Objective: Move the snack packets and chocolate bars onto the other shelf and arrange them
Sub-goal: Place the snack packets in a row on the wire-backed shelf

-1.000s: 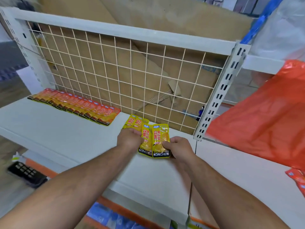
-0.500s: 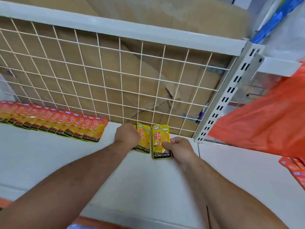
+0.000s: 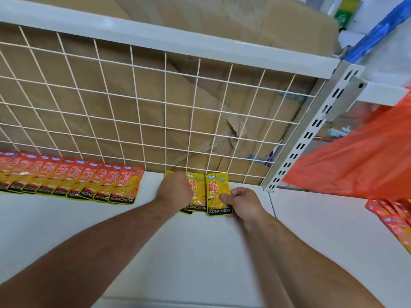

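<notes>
Yellow KONCHEW snack packets lie flat on the white shelf (image 3: pixel 200 252) against the wire grid back. My right hand (image 3: pixel 243 203) pinches the rightmost yellow packet (image 3: pixel 216 192) at its lower right edge. My left hand (image 3: pixel 175 190) rests curled over the overlapping yellow packets (image 3: pixel 196 196) to its left and hides most of them. A row of several red-orange KONCHEW packets (image 3: pixel 73 181) lies overlapped along the back of the shelf at the left.
A white wire grid (image 3: pixel 155 107) backs the shelf, with cardboard behind it. A slotted upright post (image 3: pixel 311 134) divides it from the neighbouring shelf (image 3: pixel 322 241) on the right, where an orange plastic bag (image 3: pixel 360 158) hangs over more red-orange packets (image 3: pixel 393 223).
The yellow packets have been pushed back to the grid and spread apart; the rightmost one now lies separate from the others. The view has moved closer and to the right.
</notes>
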Available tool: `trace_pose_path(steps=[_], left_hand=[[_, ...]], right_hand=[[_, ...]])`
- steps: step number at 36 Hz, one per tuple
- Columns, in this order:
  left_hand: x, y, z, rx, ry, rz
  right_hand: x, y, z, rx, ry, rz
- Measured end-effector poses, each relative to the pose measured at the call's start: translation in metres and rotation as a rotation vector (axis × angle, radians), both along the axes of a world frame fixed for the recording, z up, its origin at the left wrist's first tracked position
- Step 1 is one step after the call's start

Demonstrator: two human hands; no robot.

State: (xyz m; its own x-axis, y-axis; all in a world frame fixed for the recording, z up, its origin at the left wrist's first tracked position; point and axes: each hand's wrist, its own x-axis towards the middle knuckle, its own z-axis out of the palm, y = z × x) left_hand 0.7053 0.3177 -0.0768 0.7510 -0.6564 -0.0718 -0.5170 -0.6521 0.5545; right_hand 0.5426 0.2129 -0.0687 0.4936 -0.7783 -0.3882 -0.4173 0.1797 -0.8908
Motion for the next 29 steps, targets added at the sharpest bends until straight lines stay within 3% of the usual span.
trace_pose_path(steps=[14,20,24,29], left_hand=[[0.002,0.006,-0.003,-0.058,0.015,-0.135],[0.000,0.006,0.000,-0.199,0.073,-0.001],[-0.001,0.008,0.007,-0.251,-0.054,0.034],[-0.002,0.014,0.008,-0.283,-0.118,0.058]], right_hand=[[0.012,0.004,-0.002,-0.008,0.064,0.043],[0.028,-0.002,-0.003,-0.216,0.299,0.064],[0.035,-0.001,0.000,-0.346,0.453,0.143],[0.038,-0.001,-0.002,-0.378,0.501,0.179]])
